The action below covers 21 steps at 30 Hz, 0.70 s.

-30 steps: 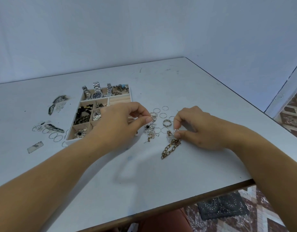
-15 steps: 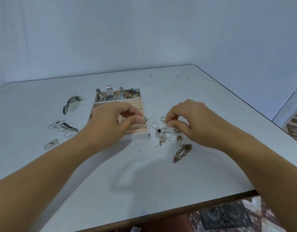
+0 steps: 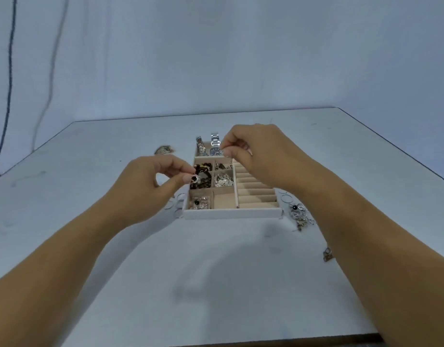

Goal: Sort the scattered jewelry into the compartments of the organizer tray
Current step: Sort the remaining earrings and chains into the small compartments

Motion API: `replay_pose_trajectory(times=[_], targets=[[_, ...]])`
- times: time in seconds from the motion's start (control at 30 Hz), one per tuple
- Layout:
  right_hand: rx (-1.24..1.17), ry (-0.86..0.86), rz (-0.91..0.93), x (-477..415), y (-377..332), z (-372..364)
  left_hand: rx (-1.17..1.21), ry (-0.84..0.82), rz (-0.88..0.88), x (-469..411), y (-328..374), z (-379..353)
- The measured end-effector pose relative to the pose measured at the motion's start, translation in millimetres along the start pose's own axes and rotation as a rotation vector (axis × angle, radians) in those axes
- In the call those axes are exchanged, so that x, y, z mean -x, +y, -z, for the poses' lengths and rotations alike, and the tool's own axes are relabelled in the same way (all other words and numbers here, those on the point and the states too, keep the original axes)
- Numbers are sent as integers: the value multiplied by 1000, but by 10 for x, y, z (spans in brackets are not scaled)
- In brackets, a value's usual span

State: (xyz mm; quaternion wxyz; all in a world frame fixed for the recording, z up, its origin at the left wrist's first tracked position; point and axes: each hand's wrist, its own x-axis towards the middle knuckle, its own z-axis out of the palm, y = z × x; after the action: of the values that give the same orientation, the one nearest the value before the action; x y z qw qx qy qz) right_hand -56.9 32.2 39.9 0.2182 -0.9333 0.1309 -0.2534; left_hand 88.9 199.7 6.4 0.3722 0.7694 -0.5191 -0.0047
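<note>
Centre frame, organizer tray (image 3: 231, 214): several compartments filled; visible ring slots (image 3: 256, 194) bare.
Left hand (image 3: 151, 186): pinches dark-stoned ring (image 3: 194, 179) over tray's left side.
Right hand (image 3: 256, 151): pinched above watches (image 3: 215, 149); contents indiscernible.
Remaining: loose rings (image 3: 176, 204) left, tangled pile (image 3: 299, 216) right, on desk (image 3: 216, 271).

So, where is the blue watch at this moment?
Head view: the blue watch lies in the tray's far row, right of a second watch, just left of the right hand's fingertips.
</note>
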Motion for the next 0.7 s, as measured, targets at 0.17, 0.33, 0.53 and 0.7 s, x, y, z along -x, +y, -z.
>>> replay_pose_trajectory(times=[0.17, 0.33, 0.53, 0.7], targets=[[-22, 28, -3, 65, 120, -187, 26, -8, -8, 58, -148, -119], [-71, 29, -60, 177, 257, -119, -8, -58, -57, 49, -195, -184], [-133, -29, -111, 195, 247, -171, -62, -43, -92, 28, -235, -275], [-139, -60, -69, 187, 183, -264, -88, -27, -63, 48, -258, -211]])
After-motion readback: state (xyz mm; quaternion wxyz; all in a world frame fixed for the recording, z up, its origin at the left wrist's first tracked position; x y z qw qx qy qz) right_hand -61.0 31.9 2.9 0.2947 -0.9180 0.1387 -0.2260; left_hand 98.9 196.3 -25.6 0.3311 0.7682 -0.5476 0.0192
